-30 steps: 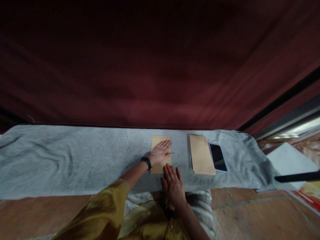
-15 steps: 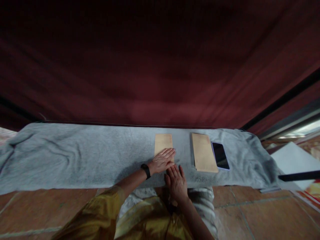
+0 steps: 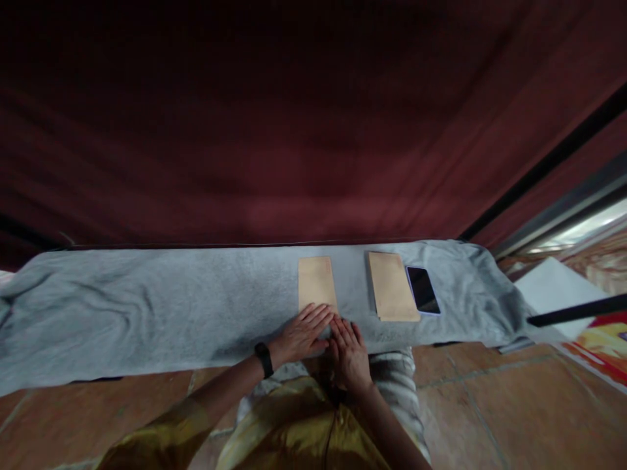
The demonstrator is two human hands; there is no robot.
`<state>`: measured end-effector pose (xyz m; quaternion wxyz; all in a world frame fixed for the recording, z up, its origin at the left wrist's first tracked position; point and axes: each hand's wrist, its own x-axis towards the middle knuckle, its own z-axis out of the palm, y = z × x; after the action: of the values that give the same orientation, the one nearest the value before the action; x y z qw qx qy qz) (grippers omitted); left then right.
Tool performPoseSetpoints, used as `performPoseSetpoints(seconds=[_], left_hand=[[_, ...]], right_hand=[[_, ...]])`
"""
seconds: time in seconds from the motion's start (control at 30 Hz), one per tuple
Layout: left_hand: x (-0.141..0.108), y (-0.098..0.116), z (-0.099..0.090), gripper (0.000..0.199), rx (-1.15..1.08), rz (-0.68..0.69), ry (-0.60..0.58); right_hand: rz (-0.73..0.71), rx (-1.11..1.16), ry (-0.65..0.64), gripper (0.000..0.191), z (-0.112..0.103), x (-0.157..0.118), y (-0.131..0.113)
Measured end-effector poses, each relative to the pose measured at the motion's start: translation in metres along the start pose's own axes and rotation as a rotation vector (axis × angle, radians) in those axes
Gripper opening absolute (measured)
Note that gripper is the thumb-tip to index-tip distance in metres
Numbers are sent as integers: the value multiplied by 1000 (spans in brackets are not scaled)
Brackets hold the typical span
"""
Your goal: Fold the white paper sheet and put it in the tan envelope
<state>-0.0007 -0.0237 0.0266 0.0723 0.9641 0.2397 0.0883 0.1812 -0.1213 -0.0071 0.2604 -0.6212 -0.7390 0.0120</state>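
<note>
A tan paper envelope (image 3: 316,281) lies on the grey cloth (image 3: 206,294) in front of me. My left hand (image 3: 304,331), with a black band on its wrist, rests flat on the envelope's near edge, fingers stretched out. Close beside it, my right hand (image 3: 349,352) lies palm down with fingers extended, its tips at the envelope's near right corner. To the right sits a small stack of tan envelopes (image 3: 393,287), and against its right side lies a dark-screened phone (image 3: 423,290) with a light purple edge.
A dark red curtain (image 3: 294,163) hangs behind the cloth-covered surface. At the far right a black bar (image 3: 578,310) crosses in front of a white sheet (image 3: 556,294) and a red and yellow printed item (image 3: 607,343). Below is a tiled floor (image 3: 480,405).
My left hand has slid down toward the envelope's near edge, uncovering more of it. My right hand stays nearly in place. The camera view has shifted and turned slightly.
</note>
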Motion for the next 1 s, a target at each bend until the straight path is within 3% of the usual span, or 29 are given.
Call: performPoseSetpoints(seconds=[0.3, 0.5, 0.67, 0.8, 0.9, 1.0], left_hand=[[-40, 3, -1, 68, 42, -45, -31], [-51, 11, 20, 60, 82, -166, 93], [-41, 15, 30, 51, -261, -548, 335], [-18, 7, 19, 52, -713, -957, 489], [-3, -1, 3, 56, -966, -1151, 534], [6, -9, -11, 60, -1076, -1225, 477]], right_hand=[[42, 31, 5, 43, -9, 4, -4], [18, 4, 0, 46, -2, 11, -7], [32, -11, 56, 48, 6, 11, -5], [54, 4, 66, 48, 5, 12, -6], [78, 30, 53, 47, 1, 15, -7], [111, 47, 24, 47, -3, 16, -7]])
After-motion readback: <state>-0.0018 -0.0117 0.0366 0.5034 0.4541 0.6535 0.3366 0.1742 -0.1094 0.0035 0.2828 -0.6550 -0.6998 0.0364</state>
